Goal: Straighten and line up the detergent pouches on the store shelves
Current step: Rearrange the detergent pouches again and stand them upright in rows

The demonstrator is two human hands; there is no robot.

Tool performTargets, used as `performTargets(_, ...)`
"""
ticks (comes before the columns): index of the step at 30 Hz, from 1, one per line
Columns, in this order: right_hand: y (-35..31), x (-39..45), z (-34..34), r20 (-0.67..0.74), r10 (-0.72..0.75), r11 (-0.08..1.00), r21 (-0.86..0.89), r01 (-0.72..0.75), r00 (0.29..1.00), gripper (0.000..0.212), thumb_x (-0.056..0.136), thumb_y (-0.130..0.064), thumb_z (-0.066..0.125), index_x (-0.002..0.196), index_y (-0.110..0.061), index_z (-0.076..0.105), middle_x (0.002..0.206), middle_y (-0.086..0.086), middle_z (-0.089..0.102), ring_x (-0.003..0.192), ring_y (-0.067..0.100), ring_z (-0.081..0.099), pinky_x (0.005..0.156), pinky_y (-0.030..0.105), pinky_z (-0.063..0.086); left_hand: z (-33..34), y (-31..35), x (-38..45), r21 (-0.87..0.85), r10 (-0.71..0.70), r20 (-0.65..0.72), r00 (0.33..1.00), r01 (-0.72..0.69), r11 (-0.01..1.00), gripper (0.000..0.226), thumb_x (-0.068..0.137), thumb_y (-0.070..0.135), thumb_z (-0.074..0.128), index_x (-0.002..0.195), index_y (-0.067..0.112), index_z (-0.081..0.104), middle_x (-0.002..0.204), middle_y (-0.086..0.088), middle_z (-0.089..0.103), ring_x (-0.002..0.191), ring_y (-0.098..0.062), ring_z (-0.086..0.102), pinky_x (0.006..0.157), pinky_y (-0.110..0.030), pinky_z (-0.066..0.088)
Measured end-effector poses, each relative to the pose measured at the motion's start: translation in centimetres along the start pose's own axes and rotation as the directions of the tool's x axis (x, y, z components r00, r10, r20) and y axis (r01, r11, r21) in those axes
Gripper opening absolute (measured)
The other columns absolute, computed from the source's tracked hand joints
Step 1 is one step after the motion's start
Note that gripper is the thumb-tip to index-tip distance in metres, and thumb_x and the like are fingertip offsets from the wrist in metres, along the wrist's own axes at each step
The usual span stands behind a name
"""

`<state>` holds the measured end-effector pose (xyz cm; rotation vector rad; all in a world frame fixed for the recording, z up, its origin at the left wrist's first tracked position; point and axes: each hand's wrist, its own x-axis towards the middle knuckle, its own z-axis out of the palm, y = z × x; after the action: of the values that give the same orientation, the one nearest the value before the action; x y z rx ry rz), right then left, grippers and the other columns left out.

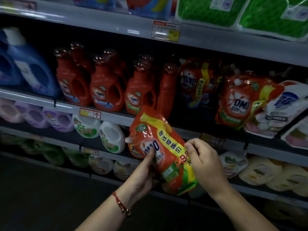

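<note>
Red cord bracelet (121, 204) — left wrist

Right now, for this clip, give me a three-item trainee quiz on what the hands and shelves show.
1. True or false: both hands hold one orange pouch.
2. Which wrist wears the red cord bracelet: A left, B right?
3. Fill in: the red handled bottles stand on the shelf to the ____ of the shelved orange pouches.

Key: 1 true, left hand and right hand grip it, tilted, in front of the shelves; 2 A; 3 left.
</note>
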<state>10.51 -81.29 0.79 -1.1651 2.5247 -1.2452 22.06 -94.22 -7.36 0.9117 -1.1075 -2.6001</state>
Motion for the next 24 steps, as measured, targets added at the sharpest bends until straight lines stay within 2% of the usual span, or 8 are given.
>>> performTargets(2, 0.1, 0.2, 0.1, 0.003, -0.075, 0.995, -0.069, 0.075, 0.997, 0.022, 0.099, -0.023, 0.051, 0.078, -0.022, 0.056, 0.075, -0.008, 0.058, 0.076, 0.005, 0.055, 0.061, 0.019, 0.039, -1.6, 0.8, -0.3, 0.137, 0.096, -0.117, 0.988, -0.079, 0.987, 0.074, 0.077, 0.071, 0.064, 0.133, 0.023, 0.054, 0.117, -0.005, 0.072, 0.104, -0.025, 0.071, 0.087, -0.042, 0.055)
performTargets(5, 0.8, 0.4, -0.3, 0.049, -0.117, 0.986, -0.114, 0.122, 0.992, 0.021, 0.098, -0.022, 0.052, 0.078, -0.024, 0.055, 0.074, -0.01, 0.055, 0.075, 0.006, 0.053, 0.061, 0.017, 0.037, -3.5, 2.9, -0.6, 0.499, 0.424, -0.246, 0.872, -0.261, 0.826, 0.08, 0.078, 0.068, 0.067, 0.144, 0.033, 0.038, 0.133, 0.008, 0.059, 0.119, -0.014, 0.059, 0.102, -0.042, 0.048)
performTargets(8, 1.3, 0.7, -1.0, 0.111, -0.169, 0.975, -0.123, 0.183, 0.979, 0.021, 0.099, -0.024, 0.051, 0.078, -0.026, 0.055, 0.074, -0.009, 0.054, 0.075, 0.009, 0.054, 0.061, 0.017, 0.037, -3.8, 5.7, -0.1, 0.736, 0.635, -0.115, 0.764, -0.363, 0.571, 0.048, 0.098, 0.039, 0.056, 0.143, 0.031, 0.044, 0.134, 0.016, 0.048, 0.124, -0.005, 0.046, 0.103, -0.03, 0.04)
performTargets(10, 1.5, 0.9, -1.5, 0.129, -0.179, 0.975, -0.112, 0.194, 0.975, 0.021, 0.098, -0.031, 0.048, 0.078, -0.027, 0.056, 0.075, -0.011, 0.055, 0.075, 0.009, 0.055, 0.06, 0.017, 0.038, -4.1, 6.7, 0.5, 0.733, 0.598, -0.031, 0.801, -0.388, 0.558, 0.02, 0.099, 0.035, 0.055, 0.117, 0.036, 0.064, 0.122, 0.011, 0.066, 0.115, -0.011, 0.06, 0.099, -0.033, 0.048)
performTargets(12, 1.8, 1.1, -2.1, 0.129, -0.144, 0.986, -0.065, 0.154, 0.981, 0.023, 0.099, -0.031, 0.049, 0.078, -0.026, 0.058, 0.076, -0.009, 0.057, 0.074, 0.01, 0.056, 0.06, 0.02, 0.04, -4.0, 7.4, 0.7, 0.67, 0.515, -0.037, 0.856, -0.361, 0.649, 0.02, 0.096, 0.039, 0.057, 0.1, 0.026, 0.071, 0.102, 0.002, 0.075, 0.102, -0.022, 0.069, 0.093, -0.041, 0.055)
performTargets(17, 4.4, 1.2, -2.6, 0.146, 0.111, 0.989, 0.086, -0.124, 0.983, 0.022, 0.099, -0.024, 0.053, 0.08, -0.028, 0.063, 0.08, -0.009, 0.066, 0.075, 0.008, 0.062, 0.065, 0.025, 0.045, -1.3, 11.0, -0.5, 0.583, 0.35, 0.105, 0.931, -0.343, 0.737, 0.029, 0.1, 0.03, 0.052, 0.104, 0.01, 0.071, 0.103, -0.014, 0.075, 0.099, -0.034, 0.07, 0.087, -0.042, 0.056)
performTargets(20, 5.1, 0.9, -1.3, 0.162, 0.253, 0.918, 0.272, -0.289, 0.954, 0.026, 0.1, -0.026, 0.049, 0.086, -0.03, 0.07, 0.089, -0.005, 0.071, 0.09, 0.012, 0.067, 0.073, 0.025, 0.05, 1.1, 12.5, -1.1, 0.618, 0.292, 0.264, 0.919, -0.394, 0.681, 0.036, 0.097, 0.039, 0.055, 0.104, 0.008, 0.071, 0.1, -0.017, 0.075, 0.093, -0.037, 0.07, 0.085, -0.048, 0.055)
performTargets(24, 3.3, 0.1, -0.2, 0.176, 0.286, 0.829, 0.448, -0.335, 0.942, 0.016, 0.097, -0.028, 0.051, 0.103, -0.028, 0.066, 0.099, -0.015, 0.071, 0.09, -0.009, 0.063, 0.07, 0.006, 0.046, 5.0, 13.4, -1.6, 0.733, 0.318, 0.41, 0.855, -0.516, 0.443, 0.042, 0.098, 0.044, 0.053, 0.088, 0.005, 0.065, 0.07, -0.005, 0.06, 0.061, -0.017, 0.056, 0.059, -0.034, 0.043)
